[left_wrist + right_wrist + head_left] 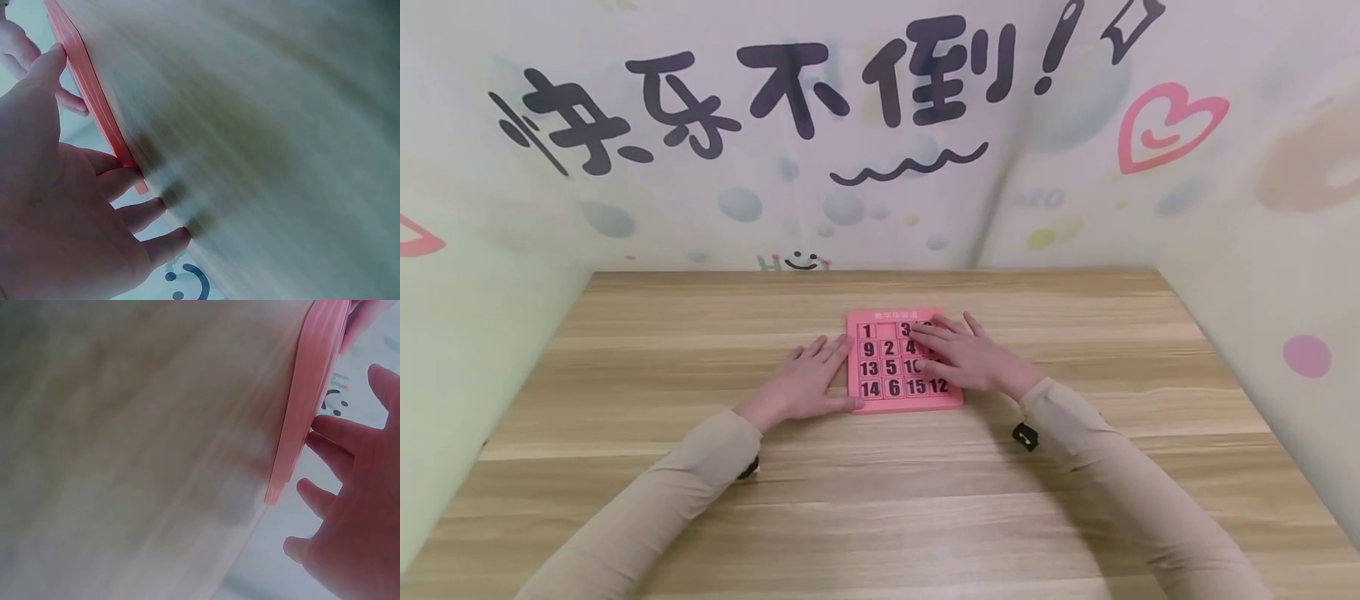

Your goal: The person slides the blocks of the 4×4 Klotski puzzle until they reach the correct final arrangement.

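Note:
A pink number sliding puzzle (910, 405) lies flat on the wooden table, its tiles printed with black numbers. Between tile 1 (867, 331) and tile 3 (904, 330) in the top row is a vacant slot. My left hand (801, 383) rests along the puzzle's left side, fingers extended, thumb at the lower left corner. In the left wrist view that thumb (53, 62) touches the pink edge. Over the right columns stretches my right hand (970, 358), covering several tiles. Two of its fingertips (317, 424) meet the puzzle's face in the right wrist view; the other fingers stand off it.
The wooden table (910, 525) runs up to a printed backdrop (865, 225) with black lettering, hearts and bubbles, and pale panels flank both sides. A small black device (1025, 437) shows beneath the right cuff.

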A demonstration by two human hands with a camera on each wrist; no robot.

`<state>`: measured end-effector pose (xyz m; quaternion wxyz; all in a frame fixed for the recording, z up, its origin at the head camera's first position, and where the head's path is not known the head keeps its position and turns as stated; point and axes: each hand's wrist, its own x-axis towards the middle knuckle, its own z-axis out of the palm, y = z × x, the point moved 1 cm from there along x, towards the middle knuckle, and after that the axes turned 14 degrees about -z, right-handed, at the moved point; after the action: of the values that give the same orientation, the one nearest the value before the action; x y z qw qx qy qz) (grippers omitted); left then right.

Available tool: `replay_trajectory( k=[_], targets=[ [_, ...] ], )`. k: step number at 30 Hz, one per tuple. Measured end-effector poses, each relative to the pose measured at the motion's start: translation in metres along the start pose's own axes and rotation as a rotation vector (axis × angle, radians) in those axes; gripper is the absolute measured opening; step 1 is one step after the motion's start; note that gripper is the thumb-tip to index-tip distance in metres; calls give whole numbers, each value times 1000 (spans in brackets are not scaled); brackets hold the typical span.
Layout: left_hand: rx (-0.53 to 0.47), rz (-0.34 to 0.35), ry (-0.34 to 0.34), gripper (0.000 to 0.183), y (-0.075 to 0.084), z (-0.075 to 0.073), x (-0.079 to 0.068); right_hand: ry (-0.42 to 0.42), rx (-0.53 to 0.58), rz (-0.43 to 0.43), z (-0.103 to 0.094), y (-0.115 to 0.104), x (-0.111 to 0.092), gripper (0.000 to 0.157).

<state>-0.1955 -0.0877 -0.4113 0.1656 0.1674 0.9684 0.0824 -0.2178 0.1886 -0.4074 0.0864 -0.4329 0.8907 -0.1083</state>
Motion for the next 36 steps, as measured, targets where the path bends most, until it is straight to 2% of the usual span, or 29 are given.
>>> replay_trajectory(
  k=[29, 36],
  targets=[
    [-16, -2, -11, 97, 0, 1, 1, -59, 33, -43, -8, -10, 21, 60],
    [-18, 0, -13, 97, -1, 1, 1, -47, 49, -46, -8, -9, 21, 58]
  ],
)
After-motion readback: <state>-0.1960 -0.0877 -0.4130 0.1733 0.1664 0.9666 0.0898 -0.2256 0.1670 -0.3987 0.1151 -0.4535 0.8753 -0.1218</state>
